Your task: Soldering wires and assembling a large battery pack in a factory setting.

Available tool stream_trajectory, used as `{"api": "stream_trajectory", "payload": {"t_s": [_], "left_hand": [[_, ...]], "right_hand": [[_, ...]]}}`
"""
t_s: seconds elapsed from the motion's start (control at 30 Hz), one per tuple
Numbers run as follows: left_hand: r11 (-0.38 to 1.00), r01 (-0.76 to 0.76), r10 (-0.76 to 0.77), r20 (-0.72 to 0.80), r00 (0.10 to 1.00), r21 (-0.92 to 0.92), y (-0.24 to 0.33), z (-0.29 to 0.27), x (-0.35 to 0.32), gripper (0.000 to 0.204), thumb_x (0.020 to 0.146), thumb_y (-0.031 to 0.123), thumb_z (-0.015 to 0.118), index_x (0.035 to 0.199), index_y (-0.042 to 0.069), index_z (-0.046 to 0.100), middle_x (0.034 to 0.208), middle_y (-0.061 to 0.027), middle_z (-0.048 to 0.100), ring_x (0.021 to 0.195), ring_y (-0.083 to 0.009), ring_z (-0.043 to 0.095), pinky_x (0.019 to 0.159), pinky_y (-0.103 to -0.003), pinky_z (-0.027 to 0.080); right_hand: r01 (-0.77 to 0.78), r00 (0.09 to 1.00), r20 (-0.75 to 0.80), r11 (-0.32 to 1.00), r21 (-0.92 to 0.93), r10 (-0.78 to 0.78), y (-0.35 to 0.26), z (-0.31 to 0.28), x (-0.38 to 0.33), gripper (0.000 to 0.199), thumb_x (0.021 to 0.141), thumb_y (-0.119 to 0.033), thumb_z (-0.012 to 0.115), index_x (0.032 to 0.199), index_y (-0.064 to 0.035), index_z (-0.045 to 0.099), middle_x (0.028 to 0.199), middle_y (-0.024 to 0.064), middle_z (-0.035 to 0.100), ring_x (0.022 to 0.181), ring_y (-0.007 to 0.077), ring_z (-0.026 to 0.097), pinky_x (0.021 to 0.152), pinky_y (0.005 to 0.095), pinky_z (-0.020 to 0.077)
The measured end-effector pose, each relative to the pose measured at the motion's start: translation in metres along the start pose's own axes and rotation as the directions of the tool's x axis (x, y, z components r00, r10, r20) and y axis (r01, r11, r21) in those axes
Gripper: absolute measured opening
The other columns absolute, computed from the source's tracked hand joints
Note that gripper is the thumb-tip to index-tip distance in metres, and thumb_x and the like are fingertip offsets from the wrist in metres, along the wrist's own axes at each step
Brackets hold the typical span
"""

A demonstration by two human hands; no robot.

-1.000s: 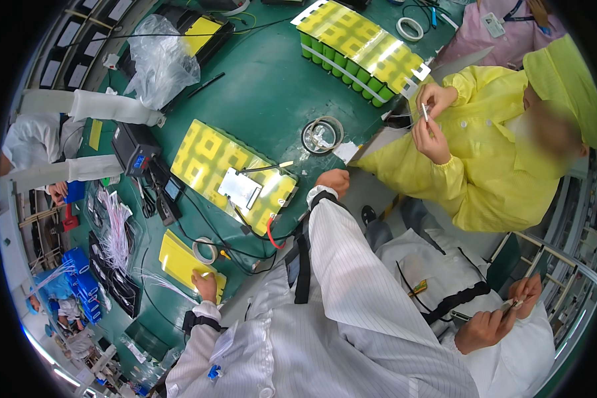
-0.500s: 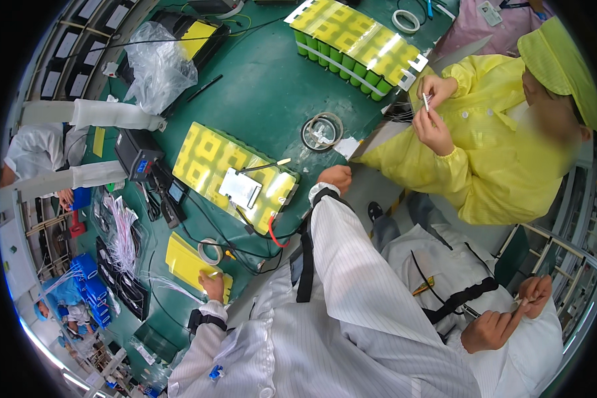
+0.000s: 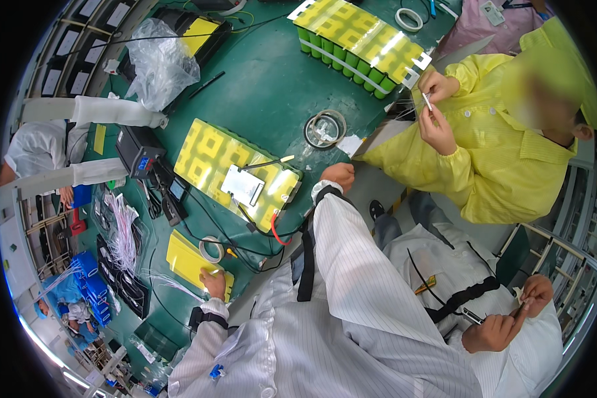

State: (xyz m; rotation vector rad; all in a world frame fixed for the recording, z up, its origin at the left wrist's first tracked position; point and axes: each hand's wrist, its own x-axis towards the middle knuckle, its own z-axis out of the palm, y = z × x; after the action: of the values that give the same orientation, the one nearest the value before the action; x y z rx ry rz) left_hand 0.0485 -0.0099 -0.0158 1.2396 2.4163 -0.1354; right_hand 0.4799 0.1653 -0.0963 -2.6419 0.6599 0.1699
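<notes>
My left hand (image 3: 213, 284) is at the near edge of a stack of yellow sheets (image 3: 187, 257), fingers bent together. A small pale spot shows at its fingertips; I cannot make out what it is. My right hand (image 3: 339, 176) is closed in a fist by the table's edge; whatever is inside is hidden. Left of this fist lies a yellow-topped battery pack (image 3: 202, 156), carrying a white-and-silver circuit board (image 3: 243, 185), with black leads and a red wire (image 3: 276, 229) at its near end. A roll of tape (image 3: 211, 249) sits beside the yellow sheets.
A second battery pack with green cells (image 3: 358, 40) stands at the back. Another tape roll (image 3: 324, 130) lies near the right edge. A black device (image 3: 139, 152), white wires (image 3: 121, 225) and plastic bag (image 3: 158, 63) occupy the left. A co-worker in yellow (image 3: 471, 132) and another in white (image 3: 438, 278) are close on the right.
My left fingers have drawn in and bent at the sheets, and a pale spot now shows at their tips. My right fist stays by the table edge. The view has shifted slightly.
</notes>
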Motion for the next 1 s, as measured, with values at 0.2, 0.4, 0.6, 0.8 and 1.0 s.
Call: {"api": "stream_trajectory", "payload": {"t_s": [0.2, 0.4, 0.6, 0.8, 1.0], "left_hand": [[1.0, -0.014, 0.014, -0.003, 1.0, -0.002, -0.002, 0.001, 0.0, 0.073, 0.072, 0.02, 0.062, 0.129, -0.005, 0.024, 0.126, -0.038, 0.026, 0.114, -0.0507, 0.035, 0.099, -0.043, 0.03], [0.999, -0.03, 0.03, -0.015, 0.999, -0.019, -0.003, 0.003, 0.002, 0.071, 0.072, 0.019, 0.062, 0.128, -0.005, 0.025, 0.125, -0.0376, 0.028, 0.112, -0.0508, 0.036, 0.099, -0.044, 0.03], [0.999, 0.039, -0.037, 0.058, 0.998, -0.018, -0.01, 0.0, 0.007, 0.081, 0.07, 0.021, 0.065, 0.132, -0.006, 0.02, 0.13, -0.0348, 0.025, 0.119, -0.0479, 0.03, 0.101, -0.042, 0.027], [0.95, 0.218, -0.172, 0.209, 0.963, -0.225, 0.02, -0.03, -0.008, 0.096, 0.07, 0.025, 0.069, 0.14, 0.0, 0.008, 0.144, -0.0249, 0.007, 0.134, -0.0363, 0.008, 0.108, -0.037, 0.014], [0.924, -0.006, -0.003, -0.024, 1.0, -0.383, -0.019, -0.015, -0.034, 0.081, 0.07, 0.013, 0.067, 0.135, -0.003, 0.022, 0.133, -0.0254, 0.025, 0.123, -0.039, 0.029, 0.103, -0.039, 0.026]], "right_hand": [[0.001, 1.0, 0.017, 1.0, -0.007, -0.001, -0.003, -0.01, -0.004, 0.045, 0.085, -0.021, 0.031, 0.06, 0.0009, 0.061, 0.071, 0.0226, 0.063, 0.069, 0.0377, 0.063, 0.067, 0.0458, 0.0519], [0.002, 0.999, 0.041, 1.0, 0.017, -0.003, 0.0, -0.006, 0.001, 0.047, 0.086, -0.021, 0.029, 0.06, 0.0013, 0.061, 0.071, 0.0233, 0.063, 0.07, 0.038, 0.063, 0.067, 0.046, 0.052], [0.005, 0.995, 0.1, 1.0, -0.01, -0.004, -0.001, -0.004, -0.006, 0.045, 0.086, -0.021, 0.029, 0.067, 0.0012, 0.064, 0.074, 0.0227, 0.064, 0.073, 0.0382, 0.063, 0.071, 0.0469, 0.0509], [-0.222, 0.86, 0.506, 0.846, 0.484, -0.064, 0.036, 0.015, 0.024, 0.045, 0.087, -0.031, 0.037, 0.093, 0.0076, 0.058, 0.104, 0.0258, 0.058, 0.094, 0.0377, 0.055, 0.082, 0.0406, 0.0431], [0.121, 0.622, 0.429, 0.621, 0.774, -0.656, 0.064, -0.087, 0.017, 0.016, 0.082, -0.016, 0.058, 0.087, -0.0011, 0.061, 0.074, 0.0054, 0.057, 0.064, 0.0164, 0.052, 0.061, 0.0293, 0.0434]]}}
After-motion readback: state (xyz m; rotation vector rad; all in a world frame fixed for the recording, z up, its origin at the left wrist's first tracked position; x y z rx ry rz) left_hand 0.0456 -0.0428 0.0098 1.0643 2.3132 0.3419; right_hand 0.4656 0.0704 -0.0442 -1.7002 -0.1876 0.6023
